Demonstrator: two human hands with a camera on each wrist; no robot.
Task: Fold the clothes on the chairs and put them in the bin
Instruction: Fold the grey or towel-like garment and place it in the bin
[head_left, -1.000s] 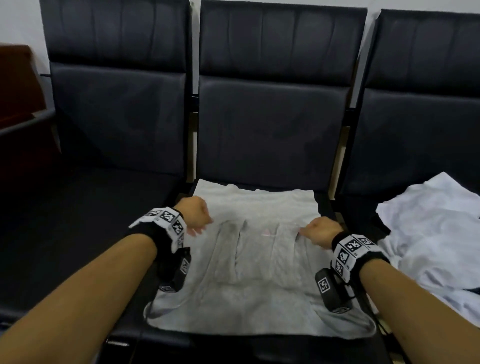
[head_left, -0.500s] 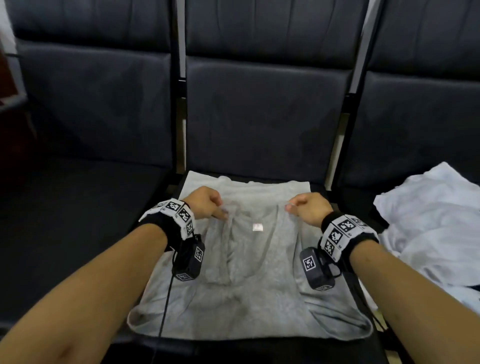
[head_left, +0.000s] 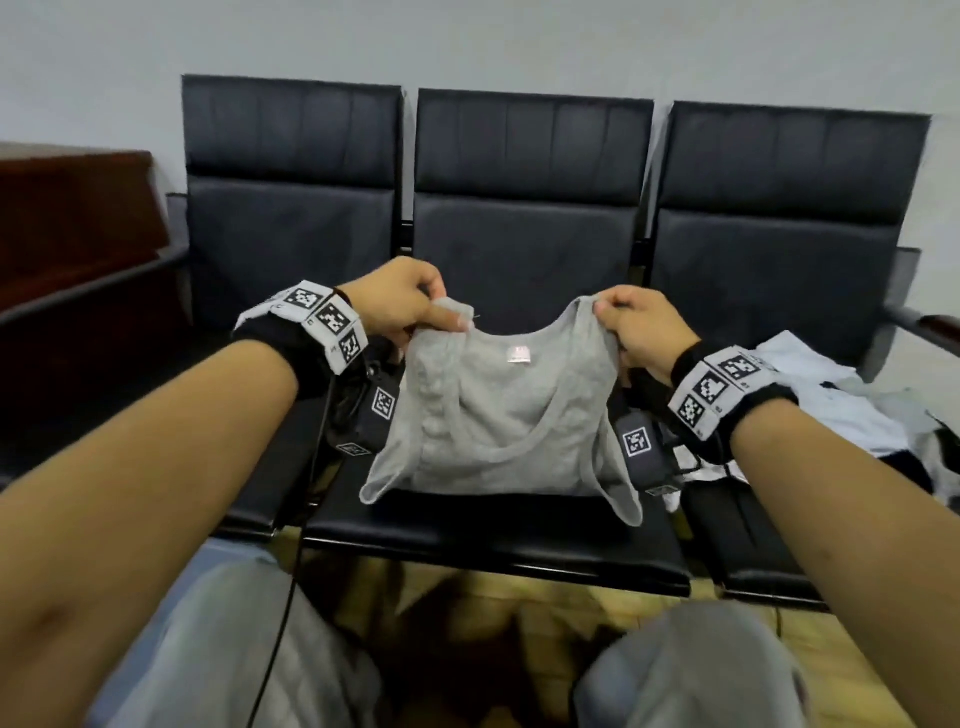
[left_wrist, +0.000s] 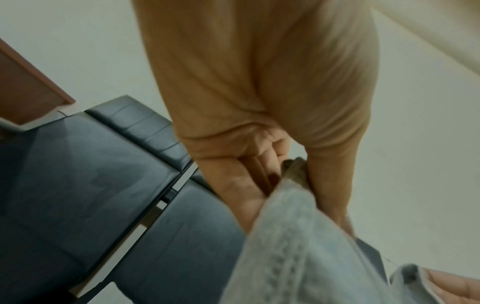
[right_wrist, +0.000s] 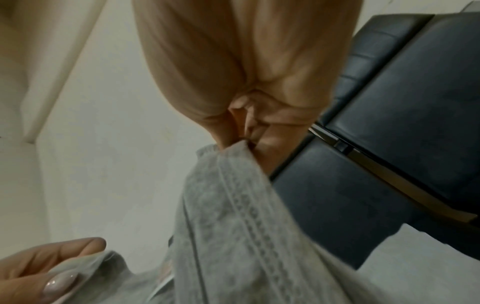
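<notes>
A grey tank top (head_left: 498, 415) hangs in the air over the middle chair (head_left: 519, 535), its lower part still touching the seat. My left hand (head_left: 415, 306) pinches its left shoulder strap (left_wrist: 293, 170). My right hand (head_left: 623, 322) pinches the right shoulder strap (right_wrist: 233, 152). A small white label (head_left: 518, 354) shows inside the neckline. In each wrist view the grey ribbed cloth (right_wrist: 233, 226) runs down from the curled fingers. No bin is in view.
Three black chairs stand in a row against a pale wall. A heap of white and grey clothes (head_left: 831, 400) lies on the right chair. The left chair (head_left: 260, 322) bears nothing. A brown wooden piece of furniture (head_left: 72, 218) stands at the far left. My knees (head_left: 701, 670) show below.
Both hands have closed on the shoulder straps and lifted the tank top off the seat, where it lay flat before. The head view has pulled back and shows the whole chair row.
</notes>
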